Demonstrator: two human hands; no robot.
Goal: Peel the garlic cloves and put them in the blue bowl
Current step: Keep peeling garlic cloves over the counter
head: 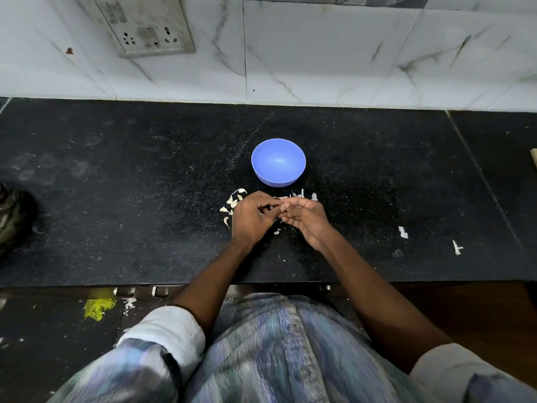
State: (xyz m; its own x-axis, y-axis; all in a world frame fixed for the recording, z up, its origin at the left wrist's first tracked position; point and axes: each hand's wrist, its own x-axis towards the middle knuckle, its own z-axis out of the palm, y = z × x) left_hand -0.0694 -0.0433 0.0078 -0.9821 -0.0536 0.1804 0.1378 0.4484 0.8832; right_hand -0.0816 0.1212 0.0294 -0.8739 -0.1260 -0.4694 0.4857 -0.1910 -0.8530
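A blue bowl [278, 162] stands on the black counter, and nothing shows inside it. Just in front of it my left hand [252, 218] and my right hand [303, 218] meet, fingers curled, pinching a small garlic clove [276, 207] between their fingertips; most of the clove is hidden by the fingers. A cluster of pale garlic cloves [232, 203] lies on the counter beside my left hand. Thin bits of garlic skin [299, 195] lie between my hands and the bowl.
White scraps [403, 232] lie to the right on the black stone counter [116, 199]. A dark crumpled bag [14, 216] sits at the left edge. A marble-tiled wall with a socket plate [148, 27] rises behind the counter. The counter's front edge is near my body.
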